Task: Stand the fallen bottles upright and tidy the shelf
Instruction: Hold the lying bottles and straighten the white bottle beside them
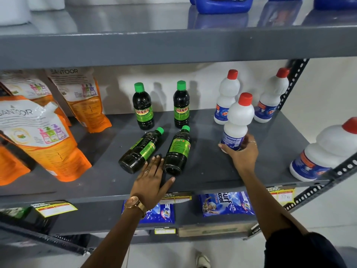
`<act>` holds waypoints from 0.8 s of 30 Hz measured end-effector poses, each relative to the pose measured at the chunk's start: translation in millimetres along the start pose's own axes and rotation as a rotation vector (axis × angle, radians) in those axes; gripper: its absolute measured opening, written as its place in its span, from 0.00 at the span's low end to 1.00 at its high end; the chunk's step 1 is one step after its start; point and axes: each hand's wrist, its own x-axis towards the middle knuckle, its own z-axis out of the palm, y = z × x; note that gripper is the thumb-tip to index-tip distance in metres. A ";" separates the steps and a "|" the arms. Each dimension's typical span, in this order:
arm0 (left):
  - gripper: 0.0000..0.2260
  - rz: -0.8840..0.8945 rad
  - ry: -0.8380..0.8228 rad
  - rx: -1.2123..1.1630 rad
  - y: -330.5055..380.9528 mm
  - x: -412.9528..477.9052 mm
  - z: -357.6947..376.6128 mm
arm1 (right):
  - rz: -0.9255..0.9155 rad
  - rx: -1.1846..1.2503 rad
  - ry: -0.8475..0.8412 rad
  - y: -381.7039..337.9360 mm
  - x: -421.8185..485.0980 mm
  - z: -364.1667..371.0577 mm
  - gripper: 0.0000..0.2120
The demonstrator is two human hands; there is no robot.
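Observation:
On the grey shelf (212,167), two dark bottles with green caps lie on their sides: one on the left (139,151) and one on the right (177,150). My left hand (152,180) rests flat and open between their bases, touching them. Two more dark bottles stand upright behind, the left one (143,107) and the right one (181,105). My right hand (243,151) grips the base of a white bottle with a red cap (238,120), held upright. Two white bottles (227,97) (270,97) stand at the back. Another white bottle (324,151) leans at the right edge.
Orange and white refill pouches (42,136) stand along the left side of the shelf. Blue jugs (224,4) sit on the shelf above. Blue detergent packets (226,204) lie on the shelf below. A perforated metal upright (293,78) bounds the right side.

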 end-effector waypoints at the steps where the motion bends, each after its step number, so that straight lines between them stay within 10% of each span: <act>1: 0.35 -0.002 0.000 -0.002 0.0 0.1 0.0 | 0.005 -0.015 0.004 -1.2 0.1 0.7 0.38; 24: 0.36 0.005 0.021 -0.010 -0.1 -1.4 -0.3 | -0.010 -0.010 0.006 3.5 -4.5 -1.4 0.36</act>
